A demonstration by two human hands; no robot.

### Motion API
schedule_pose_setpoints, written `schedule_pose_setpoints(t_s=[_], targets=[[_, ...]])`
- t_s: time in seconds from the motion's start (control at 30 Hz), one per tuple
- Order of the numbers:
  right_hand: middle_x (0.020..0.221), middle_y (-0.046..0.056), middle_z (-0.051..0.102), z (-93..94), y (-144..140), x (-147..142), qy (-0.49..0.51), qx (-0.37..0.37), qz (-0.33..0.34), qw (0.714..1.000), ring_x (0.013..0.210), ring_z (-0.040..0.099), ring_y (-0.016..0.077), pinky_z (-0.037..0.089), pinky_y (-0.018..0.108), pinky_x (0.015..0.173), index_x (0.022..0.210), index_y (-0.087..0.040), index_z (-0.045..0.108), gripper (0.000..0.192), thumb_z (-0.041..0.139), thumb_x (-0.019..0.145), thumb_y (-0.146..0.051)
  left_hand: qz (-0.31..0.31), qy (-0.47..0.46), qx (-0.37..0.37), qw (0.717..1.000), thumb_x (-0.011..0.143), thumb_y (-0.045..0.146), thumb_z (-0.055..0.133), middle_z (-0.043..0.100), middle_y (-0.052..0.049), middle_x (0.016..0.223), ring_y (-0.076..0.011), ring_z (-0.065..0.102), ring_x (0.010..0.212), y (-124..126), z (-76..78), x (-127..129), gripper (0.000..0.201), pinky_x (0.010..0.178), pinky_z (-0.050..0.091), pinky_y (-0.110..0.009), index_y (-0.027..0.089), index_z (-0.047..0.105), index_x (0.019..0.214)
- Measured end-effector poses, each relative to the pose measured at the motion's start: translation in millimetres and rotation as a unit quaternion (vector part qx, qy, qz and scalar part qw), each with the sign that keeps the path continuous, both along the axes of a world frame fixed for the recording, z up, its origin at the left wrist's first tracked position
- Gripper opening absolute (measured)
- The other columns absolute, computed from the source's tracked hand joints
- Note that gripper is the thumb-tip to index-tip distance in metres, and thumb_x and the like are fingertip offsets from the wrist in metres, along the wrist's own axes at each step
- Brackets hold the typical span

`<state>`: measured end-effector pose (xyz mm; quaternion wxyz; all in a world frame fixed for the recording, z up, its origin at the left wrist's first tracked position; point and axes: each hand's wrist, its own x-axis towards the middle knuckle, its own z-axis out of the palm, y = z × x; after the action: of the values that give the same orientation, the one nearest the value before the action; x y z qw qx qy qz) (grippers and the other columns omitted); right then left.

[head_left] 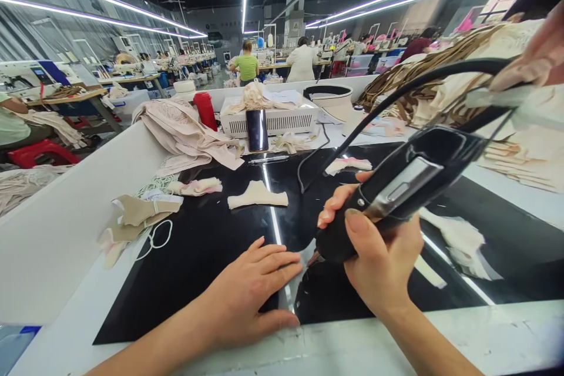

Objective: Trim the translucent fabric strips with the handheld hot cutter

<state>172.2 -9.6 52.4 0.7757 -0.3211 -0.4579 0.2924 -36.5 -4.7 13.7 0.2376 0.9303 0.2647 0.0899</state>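
My right hand (381, 252) is wrapped round a black corded handheld power tool (396, 185) with a silver panel on its side; the exact kind is unclear. Its lower end points down at the glossy black mat (198, 258), and a small coppery tip shows there. My left hand (251, 291) lies palm down with fingers stretched, its fingertips close to that tip. Something clear and shiny, perhaps a plastic piece, shows between the two. Beyond my left hand lies a cream fabric piece (258, 195). Other cream pieces (460, 244) lie to the right, partly behind my right hand.
A blurred hand (535, 59) at upper right is near the tool's black cable (423, 73). Along the back are a phone (258, 130), a white vented box (273, 120), a red cylinder (205, 110) and piled fabric (185, 129). Tan pieces with string (141, 211) lie left.
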Motion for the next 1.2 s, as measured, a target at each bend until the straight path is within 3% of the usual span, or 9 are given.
schedule_pose_setpoints(t_s=[0.2,0.37,0.77,1.0,1.2], targets=[[0.089,-0.003,0.073,0.0,2,2,-0.012,0.002,0.002,1.0,0.064,0.068,0.0154,0.058,0.03,0.057,0.121,-0.029,0.063,0.041,0.087,0.09,-0.04,-0.003,-0.005,0.008,1.0,0.101,0.054,0.074,0.059,-0.012,0.161,-0.0358,0.051,0.154,0,-2.3,-2,0.07,0.133,0.026,-0.067,0.026,0.053,0.161],[0.087,-0.005,0.073,3.4,7,9,0.017,0.016,-0.033,0.999,0.063,0.067,0.0146,0.06,0.031,0.062,0.116,-0.028,0.064,0.04,0.089,0.088,-0.04,0.002,0.012,0.002,1.0,0.1,0.05,0.076,0.059,-0.012,0.162,-0.0365,0.05,0.155,0,0.8,-2,0.069,0.131,0.028,-0.069,0.024,0.054,0.16],[0.091,-0.004,0.073,-4.1,0,-1,0.03,0.012,0.027,0.999,0.066,0.069,0.0132,0.061,0.027,0.063,0.123,-0.028,0.064,0.043,0.089,0.089,-0.04,0.002,0.032,-0.015,0.999,0.1,0.05,0.075,0.056,-0.013,0.164,-0.0381,0.047,0.156,1,3.2,-2,0.071,0.13,0.027,-0.071,0.022,0.053,0.161],[0.092,-0.004,0.073,-4.6,2,0,0.007,0.007,0.013,1.0,0.067,0.069,0.0128,0.062,0.027,0.063,0.112,-0.029,0.065,0.03,0.085,0.093,-0.039,0.011,0.055,-0.028,0.998,0.1,0.048,0.075,0.054,-0.01,0.166,-0.0365,0.045,0.158,1,8.1,1,0.069,0.132,0.023,-0.07,0.023,0.053,0.161],[0.088,-0.005,0.073,-1.1,7,11,0.013,0.027,-0.026,0.999,0.064,0.067,0.0134,0.061,0.028,0.062,0.119,-0.029,0.065,0.039,0.088,0.09,-0.041,0.007,0.081,-0.024,0.996,0.101,0.047,0.075,0.052,-0.011,0.167,-0.037,0.043,0.159,1,11.4,2,0.069,0.132,0.021,-0.07,0.019,0.053,0.161]])
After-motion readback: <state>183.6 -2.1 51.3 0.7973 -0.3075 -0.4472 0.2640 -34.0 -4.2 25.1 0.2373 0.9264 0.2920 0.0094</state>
